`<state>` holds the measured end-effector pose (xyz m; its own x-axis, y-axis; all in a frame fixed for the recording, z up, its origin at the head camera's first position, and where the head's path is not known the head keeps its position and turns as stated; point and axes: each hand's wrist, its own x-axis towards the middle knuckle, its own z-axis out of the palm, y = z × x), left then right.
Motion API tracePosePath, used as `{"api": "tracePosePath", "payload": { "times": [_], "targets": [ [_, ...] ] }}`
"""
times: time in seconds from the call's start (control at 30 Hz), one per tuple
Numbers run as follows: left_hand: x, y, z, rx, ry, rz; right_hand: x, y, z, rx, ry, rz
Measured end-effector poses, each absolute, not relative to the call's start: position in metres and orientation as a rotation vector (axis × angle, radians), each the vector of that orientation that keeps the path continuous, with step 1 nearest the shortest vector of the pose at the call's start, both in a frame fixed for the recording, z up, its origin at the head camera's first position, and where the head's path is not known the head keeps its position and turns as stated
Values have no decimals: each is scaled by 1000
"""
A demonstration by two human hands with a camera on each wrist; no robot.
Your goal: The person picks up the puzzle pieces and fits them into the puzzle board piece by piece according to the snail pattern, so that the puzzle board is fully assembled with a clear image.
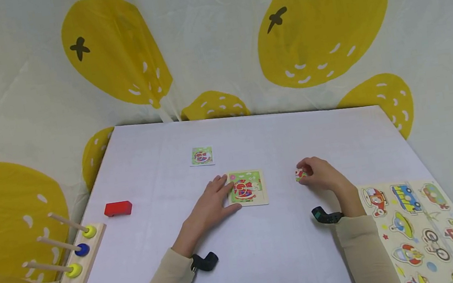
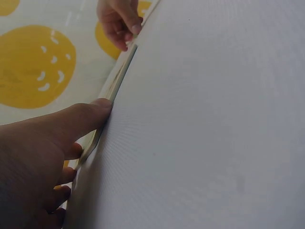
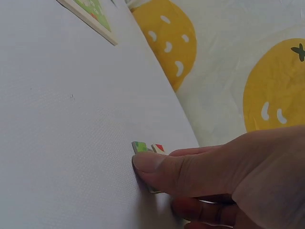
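Observation:
A small square jigsaw puzzle board with a green and red picture lies in the middle of the white table. My left hand rests at its left side, fingers spread, the thumb against the near edge, as the left wrist view also shows. To the right of the board, my right hand pinches a small red, white and green puzzle piece between thumb and fingers. In the right wrist view the piece stands tilted close to the tabletop, partly covered by the thumb.
A small picture card lies behind the board. At the left are a red block and a wooden peg stand with yellow and blue rings. A vehicle puzzle board lies at the right, beside and partly behind my right sleeve.

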<state>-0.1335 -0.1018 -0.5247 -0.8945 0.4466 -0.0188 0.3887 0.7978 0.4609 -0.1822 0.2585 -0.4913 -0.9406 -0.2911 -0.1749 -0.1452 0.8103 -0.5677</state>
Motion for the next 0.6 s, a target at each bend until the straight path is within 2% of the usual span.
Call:
{"api": "tracePosePath", "payload": {
  "times": [0.6],
  "targets": [
    [-133, -102, -524, 678, 2856, 686, -179, 260, -487, -320, 2804, -869]
  ]
}}
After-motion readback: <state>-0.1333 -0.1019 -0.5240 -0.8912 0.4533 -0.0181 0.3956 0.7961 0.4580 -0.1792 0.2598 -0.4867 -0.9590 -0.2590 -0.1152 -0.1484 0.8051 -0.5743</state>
